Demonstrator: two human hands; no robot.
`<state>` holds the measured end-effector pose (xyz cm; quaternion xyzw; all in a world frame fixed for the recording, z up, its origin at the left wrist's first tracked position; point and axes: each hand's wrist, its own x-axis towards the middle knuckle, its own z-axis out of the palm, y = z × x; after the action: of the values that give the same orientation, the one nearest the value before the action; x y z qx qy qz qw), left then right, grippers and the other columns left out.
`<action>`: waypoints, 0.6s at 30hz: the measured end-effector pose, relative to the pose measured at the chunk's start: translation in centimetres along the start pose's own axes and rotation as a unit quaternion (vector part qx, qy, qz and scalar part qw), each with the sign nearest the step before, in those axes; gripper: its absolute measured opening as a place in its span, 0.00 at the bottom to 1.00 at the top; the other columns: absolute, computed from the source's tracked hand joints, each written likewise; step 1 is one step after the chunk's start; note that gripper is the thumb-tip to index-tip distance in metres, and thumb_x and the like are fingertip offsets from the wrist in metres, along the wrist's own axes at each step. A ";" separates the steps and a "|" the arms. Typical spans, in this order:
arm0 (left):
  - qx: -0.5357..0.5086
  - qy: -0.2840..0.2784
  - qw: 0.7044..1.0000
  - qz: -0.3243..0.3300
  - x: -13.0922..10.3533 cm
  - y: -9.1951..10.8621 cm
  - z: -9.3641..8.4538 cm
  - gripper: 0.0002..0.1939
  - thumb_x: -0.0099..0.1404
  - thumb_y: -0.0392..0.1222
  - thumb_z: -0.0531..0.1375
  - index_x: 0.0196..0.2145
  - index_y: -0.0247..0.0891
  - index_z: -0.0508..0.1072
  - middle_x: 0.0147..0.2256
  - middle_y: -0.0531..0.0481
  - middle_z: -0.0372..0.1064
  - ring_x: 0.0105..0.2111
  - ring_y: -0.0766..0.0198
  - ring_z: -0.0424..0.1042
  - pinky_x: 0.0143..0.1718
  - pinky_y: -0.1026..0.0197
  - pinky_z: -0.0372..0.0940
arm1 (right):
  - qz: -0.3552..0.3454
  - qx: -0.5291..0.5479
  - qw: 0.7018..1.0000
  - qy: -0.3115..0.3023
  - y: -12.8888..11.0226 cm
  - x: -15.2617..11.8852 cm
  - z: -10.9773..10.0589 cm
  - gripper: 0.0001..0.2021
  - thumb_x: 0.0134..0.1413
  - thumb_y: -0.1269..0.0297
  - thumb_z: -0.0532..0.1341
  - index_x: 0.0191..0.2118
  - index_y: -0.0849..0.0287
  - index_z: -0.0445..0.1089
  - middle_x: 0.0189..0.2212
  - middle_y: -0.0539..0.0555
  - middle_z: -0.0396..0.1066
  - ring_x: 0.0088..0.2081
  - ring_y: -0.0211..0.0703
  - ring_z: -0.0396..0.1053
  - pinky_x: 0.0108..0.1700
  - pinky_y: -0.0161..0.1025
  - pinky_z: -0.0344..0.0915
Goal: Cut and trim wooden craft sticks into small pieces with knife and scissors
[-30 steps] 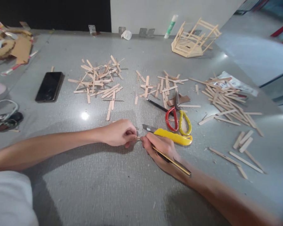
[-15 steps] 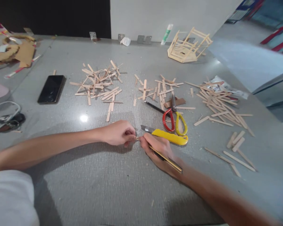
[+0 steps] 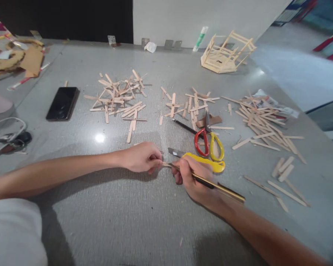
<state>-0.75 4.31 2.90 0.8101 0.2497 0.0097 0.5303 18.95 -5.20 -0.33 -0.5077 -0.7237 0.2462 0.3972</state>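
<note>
My left hand (image 3: 144, 158) pinches a thin wooden piece (image 3: 167, 164) between thumb and fingers; most of it is hidden in the grip. My right hand (image 3: 194, 173) is closed around a slim gold-and-black tool (image 3: 212, 183), looks like a cutter. Wooden piece sits between the hands, sticking out rightward from my left fingertips, long axis roughly side to side. Tool runs from its right end back down-right along my right wrist; tip overlaps the piece, can't tell if it's cutting in. Left hand is nearer, being on it.

Just past my right knuckles: yellow cutter (image 3: 218, 167), partly covered, blade pointing left; contact unclear. Beyond that, scissors (image 3: 208, 128) and a dark pen (image 3: 184, 125). So far-side room for the right hand is tight; more room toward my body, only small bits on the tabletop (image 3: 122, 225).

Further out: stick heap (image 3: 117, 99) ahead-left, another pile (image 3: 262, 118) right, close to the slanting table edge. Phone (image 3: 63, 103) well left. Stick frame (image 3: 220, 65) far back, near the wall panel.
</note>
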 end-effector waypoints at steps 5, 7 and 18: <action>-0.004 0.000 1.000 -0.015 0.0 0.1 0.0 0.15 0.68 0.34 0.54 0.23 0.32 0.71 0.19 0.51 0.71 0.17 0.74 0.60 0.21 0.72 0.54 | 0.030 0.031 0.999 -0.020 -0.1 0.1 -0.2 0.19 0.71 0.61 0.49 0.28 0.57 0.66 0.16 0.46 0.66 0.18 0.33 0.65 0.23 0.33 0.62; -0.007 0.001 1.000 -0.013 0.0 0.0 0.0 0.15 0.67 0.34 0.54 0.23 0.32 0.71 0.19 0.51 0.71 0.16 0.74 0.60 0.21 0.72 0.54 | 0.031 0.035 0.998 -0.029 -0.2 0.2 -0.2 0.19 0.71 0.61 0.49 0.27 0.57 0.66 0.16 0.45 0.66 0.17 0.31 0.64 0.23 0.32 0.61; -0.002 0.002 1.000 -0.003 0.1 0.0 0.0 0.16 0.68 0.35 0.55 0.23 0.32 0.71 0.19 0.50 0.71 0.16 0.74 0.58 0.20 0.71 0.53 | 0.018 0.004 0.998 -0.055 0.4 0.3 -0.1 0.19 0.71 0.60 0.50 0.26 0.57 0.63 0.17 0.45 0.66 0.19 0.32 0.64 0.26 0.33 0.62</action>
<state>-0.64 4.38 2.87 0.8084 0.2535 0.0097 0.5311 19.17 -4.83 -0.49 -0.5045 -0.7345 0.2835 0.3544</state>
